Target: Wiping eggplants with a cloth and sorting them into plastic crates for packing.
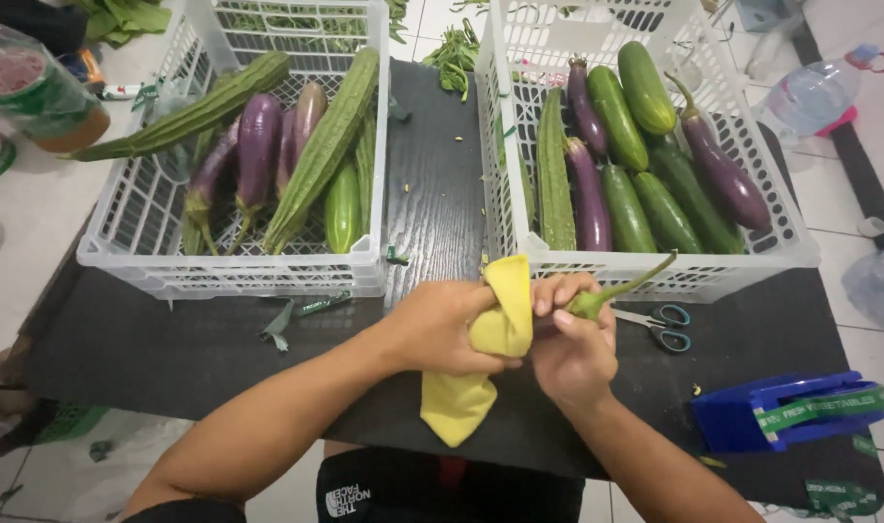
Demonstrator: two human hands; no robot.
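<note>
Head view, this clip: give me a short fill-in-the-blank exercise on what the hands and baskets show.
1. The left hand wraps a ____ cloth around the vegetable.
2. The right hand holds an eggplant whose green ____ points toward the right basket.
3. The scissors lie on the dark table just ____ of the right hand.

Missing words: yellow; stem; right

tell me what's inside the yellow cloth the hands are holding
The yellow cloth is wrapped around a vegetable held by the left hand and right hand. Only its green stem end sticks out; the body is covered, so its kind cannot be told.
</note>
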